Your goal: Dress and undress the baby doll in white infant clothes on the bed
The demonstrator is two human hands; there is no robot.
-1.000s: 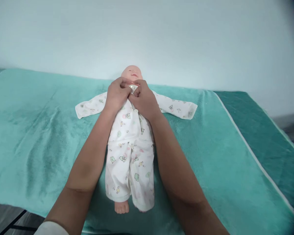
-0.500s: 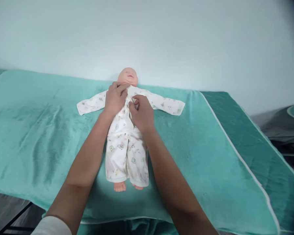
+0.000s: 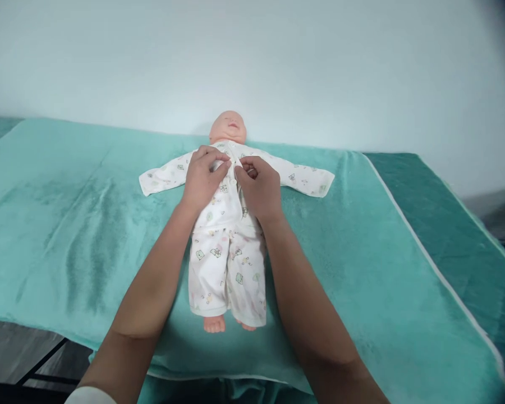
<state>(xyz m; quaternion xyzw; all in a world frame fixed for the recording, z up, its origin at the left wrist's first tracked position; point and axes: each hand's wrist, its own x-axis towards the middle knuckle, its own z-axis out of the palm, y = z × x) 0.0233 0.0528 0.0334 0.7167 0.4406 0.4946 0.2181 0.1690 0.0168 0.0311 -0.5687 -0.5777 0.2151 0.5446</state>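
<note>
Through the head camera we see our left hand and right hand side by side over the chest of a doll, near each other with a narrow gap between the fingertips. Each has its thumb and index finger drawn in to a pinch on the front opening of the doll's white patterned shirt, the left on one side of the opening and the right on the other. The bit of cloth in each pinch is too small for us to make out. A pale button shows on the opening, just below our fingertips.

The doll lies on its back in the middle of a light green cloth, its head near the white wall and its feet toward us. Both shirt sleeves stretch out to the sides, and matching trousers cover the legs down to the feet. Our forearms reach in on either side of the trousers, and a white cuff shows at our left arm. To the right, past a pale edging, we see a darker green cover; at the lower left, black bars stand over a grey floor.
</note>
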